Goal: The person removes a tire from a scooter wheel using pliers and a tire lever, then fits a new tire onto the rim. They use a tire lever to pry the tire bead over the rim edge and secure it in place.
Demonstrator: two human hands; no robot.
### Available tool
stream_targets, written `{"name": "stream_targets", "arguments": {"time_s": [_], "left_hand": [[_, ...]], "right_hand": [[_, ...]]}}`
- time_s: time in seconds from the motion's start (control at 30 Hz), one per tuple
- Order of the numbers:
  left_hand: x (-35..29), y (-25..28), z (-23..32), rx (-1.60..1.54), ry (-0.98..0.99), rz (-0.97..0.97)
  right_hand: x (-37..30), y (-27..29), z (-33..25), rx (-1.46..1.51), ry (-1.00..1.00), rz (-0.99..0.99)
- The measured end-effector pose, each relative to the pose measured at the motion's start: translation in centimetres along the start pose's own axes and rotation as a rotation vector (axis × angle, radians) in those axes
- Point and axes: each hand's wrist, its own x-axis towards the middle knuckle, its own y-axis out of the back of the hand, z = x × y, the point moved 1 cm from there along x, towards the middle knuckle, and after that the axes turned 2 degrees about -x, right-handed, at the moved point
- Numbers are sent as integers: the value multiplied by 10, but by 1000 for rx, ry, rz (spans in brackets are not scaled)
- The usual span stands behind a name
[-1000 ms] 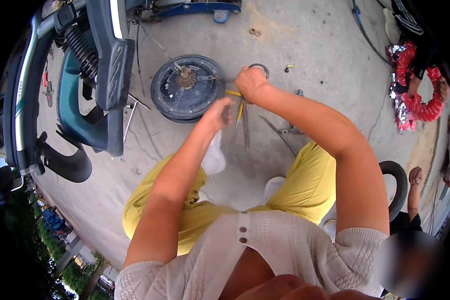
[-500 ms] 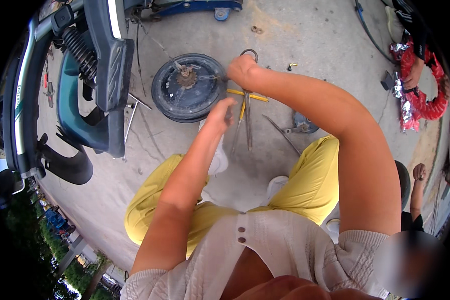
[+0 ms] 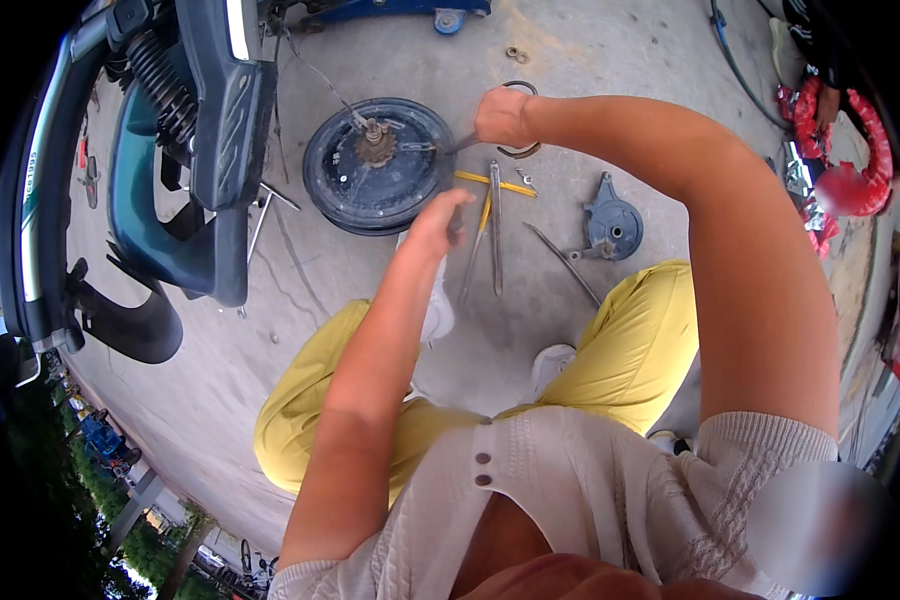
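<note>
A black wheel rim (image 3: 335,190) lies flat on the ground, with a rusty toothed hub (image 3: 375,148) at its centre. My right hand (image 3: 503,116) is closed round a dark bar (image 3: 466,142) that reaches to the rim's right edge. Partly behind that hand lies a dark curved ring (image 3: 520,154). My left hand (image 3: 440,226) is beside the rim's near right edge, its fingers curled. Something dark shows between thumb and fingers, too small to name. Nearest to both hands are a metal bar (image 3: 497,240) and yellow-handled tools (image 3: 510,185).
A round grey drum brake plate (image 3: 613,225) and a curved metal lever (image 3: 565,260) lie by my right knee. At left stands a scooter frame (image 3: 220,130) with a T-handle wrench (image 3: 260,225) under it. A co-worker's hand (image 3: 827,105) touches red wrapped tubing (image 3: 875,140) at right.
My right hand has moved slightly up and right, with the bar drawn away from the rim's middle. My left hand stays nearly in place. My right forearm has shifted, uncovering the brake plate.
</note>
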Motion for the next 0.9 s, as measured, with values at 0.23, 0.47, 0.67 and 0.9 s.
{"name": "stream_targets", "arguments": {"time_s": [0.23, 0.47, 0.67, 0.9], "left_hand": [[-1, -2, 1, -2, -37, -20], [-12, -8, 3, -33, -71, 3], [-8, -10, 3, -43, -73, -17], [-10, -3, 0, -113, -60, -1]], "right_hand": [[17, 28, -5, -78, 75, -85], [20, 1, 9, -134, 67, -127], [29, -24, 18, -210, -105, -60], [13, 41, -12, -6, -80, -300]]}}
